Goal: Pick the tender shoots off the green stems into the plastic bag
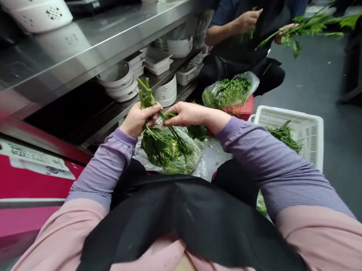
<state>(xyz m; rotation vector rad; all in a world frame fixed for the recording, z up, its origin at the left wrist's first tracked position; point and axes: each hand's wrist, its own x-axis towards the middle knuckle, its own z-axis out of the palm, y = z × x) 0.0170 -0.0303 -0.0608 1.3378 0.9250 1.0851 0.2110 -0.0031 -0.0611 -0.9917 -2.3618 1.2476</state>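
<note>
The left hand (143, 119) holds a bunch of leafy green stems (152, 147), its fingers curled round the stems and its thumb pressed over them on the near side. The cut ends stand up above this grip, slanting toward the far left, while the leaves hang below the fingers. The right hand (187, 113) meets the bunch just to the right of the left hand; its thumb and forefinger pinch the stems where they pass between the two hands, and the other fingers are bent in behind. Exactly how many stems lie within that pinch I cannot tell. From the right fingertips the stems run down toward the near right, over an open clear plastic bag (198, 158) with more greens in it. The hanging leaves are just above this bag or touching it; which, I cannot tell.

To the right, past the right forearm, a white basket (316, 132) stands on the floor with greens (285, 134) inside, partly hidden by the sleeve. Farther off, another bag of greens (231, 91) rests on a red container (243, 109). At the far side a co-worker (239, 58) holds leafy stalks (306, 32). On the left, white bowls (118, 79) stand on a shelf under a steel counter (120, 37).
</note>
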